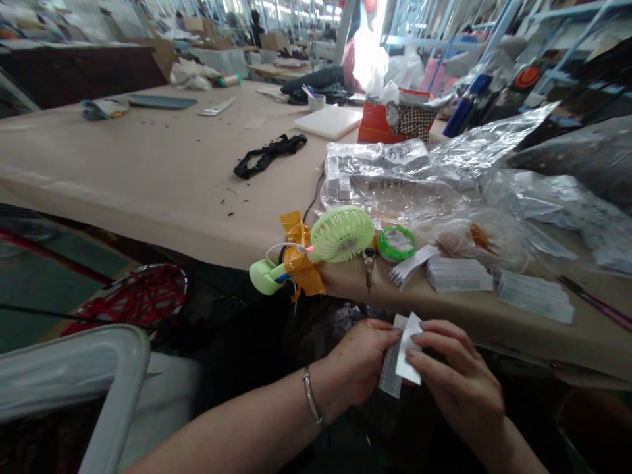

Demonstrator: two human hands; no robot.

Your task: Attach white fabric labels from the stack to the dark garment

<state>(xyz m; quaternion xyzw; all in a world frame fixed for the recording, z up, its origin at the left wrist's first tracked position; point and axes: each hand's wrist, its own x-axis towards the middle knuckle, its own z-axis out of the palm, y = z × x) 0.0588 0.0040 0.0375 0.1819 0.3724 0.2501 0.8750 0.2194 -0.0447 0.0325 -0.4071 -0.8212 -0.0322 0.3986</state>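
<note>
Just in front of the table's edge, my left hand [363, 361] pinches a printed white label [391, 372] between thumb and fingers. My right hand [457, 372] holds a second white label [409, 349], which overlaps the first. Both labels are tilted and touch each other. On the table above my hands are a fanned bunch of labels [412, 264], a stack of labels [459, 274] and another spread stack [534, 295]. A green round dish [396, 243] stands beside the fanned bunch.
A green fan [342, 234] is taped to the table edge, with a small screwdriver [368, 270] beside it. Clear plastic bags [395, 191] cover the right side. Tweezers [595, 303] lie far right. A black cloth strip [269, 155] lies mid-table; a white tub [133, 355] stands lower left.
</note>
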